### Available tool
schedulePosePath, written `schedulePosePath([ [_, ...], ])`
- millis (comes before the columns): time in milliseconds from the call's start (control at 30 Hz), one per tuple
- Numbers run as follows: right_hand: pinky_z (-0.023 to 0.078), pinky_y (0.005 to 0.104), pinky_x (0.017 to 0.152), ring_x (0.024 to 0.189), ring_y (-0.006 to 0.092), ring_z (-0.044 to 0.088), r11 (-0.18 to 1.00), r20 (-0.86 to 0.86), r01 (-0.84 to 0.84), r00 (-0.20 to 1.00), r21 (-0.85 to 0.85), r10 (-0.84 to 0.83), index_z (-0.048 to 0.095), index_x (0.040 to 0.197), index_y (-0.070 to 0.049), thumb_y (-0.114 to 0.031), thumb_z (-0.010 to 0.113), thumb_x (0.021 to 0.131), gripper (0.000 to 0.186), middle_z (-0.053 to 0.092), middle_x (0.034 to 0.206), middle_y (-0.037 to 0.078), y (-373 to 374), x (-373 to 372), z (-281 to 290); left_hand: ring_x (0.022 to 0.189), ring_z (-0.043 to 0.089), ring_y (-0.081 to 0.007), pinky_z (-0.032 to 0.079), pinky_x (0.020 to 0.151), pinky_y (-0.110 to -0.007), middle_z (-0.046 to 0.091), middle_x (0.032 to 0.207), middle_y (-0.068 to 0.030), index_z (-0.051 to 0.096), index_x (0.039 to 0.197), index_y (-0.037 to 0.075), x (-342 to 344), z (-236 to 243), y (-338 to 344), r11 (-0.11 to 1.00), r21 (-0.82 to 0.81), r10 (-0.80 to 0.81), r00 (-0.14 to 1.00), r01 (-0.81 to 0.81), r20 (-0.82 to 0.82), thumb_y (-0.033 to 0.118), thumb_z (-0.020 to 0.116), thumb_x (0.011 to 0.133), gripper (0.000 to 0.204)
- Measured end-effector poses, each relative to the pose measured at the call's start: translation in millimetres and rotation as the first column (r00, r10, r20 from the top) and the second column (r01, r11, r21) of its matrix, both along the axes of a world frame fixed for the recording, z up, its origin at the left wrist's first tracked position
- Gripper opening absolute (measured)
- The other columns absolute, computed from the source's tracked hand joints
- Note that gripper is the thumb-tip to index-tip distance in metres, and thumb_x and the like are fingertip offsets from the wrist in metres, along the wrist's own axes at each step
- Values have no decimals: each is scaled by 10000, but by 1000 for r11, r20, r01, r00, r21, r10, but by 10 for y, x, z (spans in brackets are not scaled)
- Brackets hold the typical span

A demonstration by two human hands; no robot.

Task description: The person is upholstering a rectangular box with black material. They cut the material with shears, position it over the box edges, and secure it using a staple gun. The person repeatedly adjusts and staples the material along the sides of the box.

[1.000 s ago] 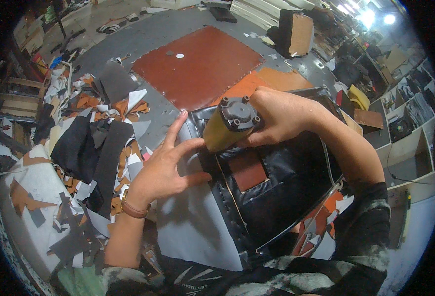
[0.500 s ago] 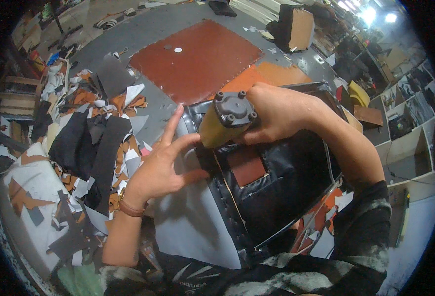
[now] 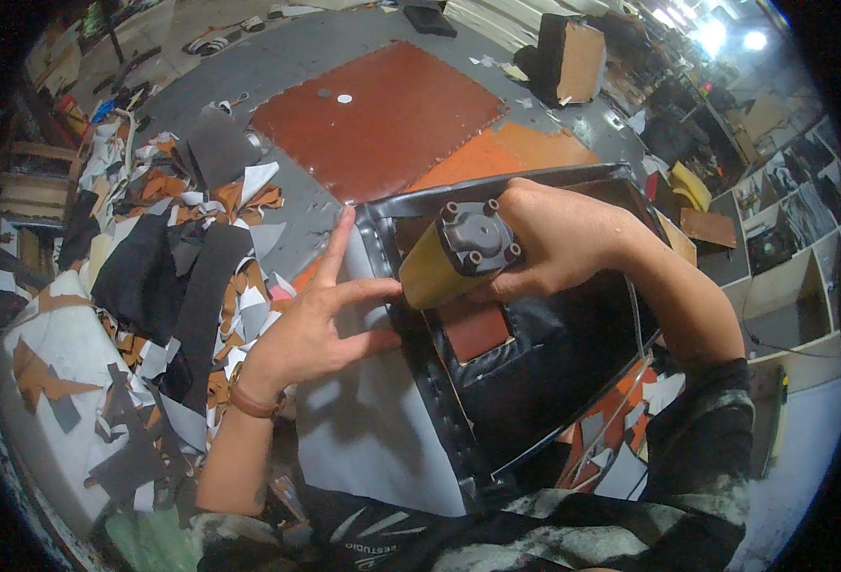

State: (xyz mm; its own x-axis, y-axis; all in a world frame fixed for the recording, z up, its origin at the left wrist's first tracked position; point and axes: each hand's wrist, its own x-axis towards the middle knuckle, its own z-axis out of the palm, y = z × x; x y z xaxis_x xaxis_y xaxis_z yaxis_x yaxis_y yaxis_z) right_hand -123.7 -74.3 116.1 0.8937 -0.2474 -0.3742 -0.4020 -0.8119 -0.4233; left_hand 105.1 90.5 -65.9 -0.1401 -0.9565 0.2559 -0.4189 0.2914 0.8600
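My right hand (image 3: 558, 234) is wrapped round a yellow air staple gun (image 3: 439, 262), its grey bolted cap facing up. The gun sits over the left edge strip of a black upholstered panel (image 3: 573, 329); its nose is hidden. A row of fastenings runs down that strip. In the panel's middle, a brown square (image 3: 476, 327) shows through an opening in the black covering. My left hand (image 3: 311, 329) is open, fingers spread, with its fingertips at the panel's left edge beside the gun. Beneath it, a white sheet (image 3: 373, 439) hangs from that edge.
A large reddish-brown sheet (image 3: 382, 119) lies beyond the panel, with orange pieces (image 3: 496, 153) next to it. Heaped scraps (image 3: 177, 276) cover the left side. At right, a thin hose (image 3: 636, 315) runs past my forearm, near white shelving (image 3: 792, 296). A box-like block (image 3: 582, 62) stands far back.
The staple gun and my right hand have shifted a little to the right and nearer to me. My left hand stays almost in the same place, its fingers still spread.
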Motion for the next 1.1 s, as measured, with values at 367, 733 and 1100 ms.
schedulePosePath([
  [367,579,482,792,868,435,734,998,66,-43,997,-48,46,729,977,44,-274,808,833,359,744,883,251,6,-15,-155,1632,233,-427,293,1288,-478,43,1812,-189,763,1325,188,29,-18,32,1000,-17,-5,999,6,38,239,953,766,593],
  [733,540,487,718,727,446,653,983,45,141,990,-116,-137,670,835,37,-294,853,739,391,650,729,233,231,-1136,142,1625,207,-478,207,1306,-558,374,1731,-118,560,1537,82,-294,14,442,991,-105,106,965,-83,238,252,763,905,686],
  [1100,602,419,809,854,387,769,987,33,135,990,85,-139,740,1257,-1,-203,840,591,704,772,944,210,1041,-1828,168,1593,261,-518,232,1245,-701,411,1698,-140,675,1442,289,-1056,388,1410,998,-27,-31,869,52,494,406,818,822,648],
])
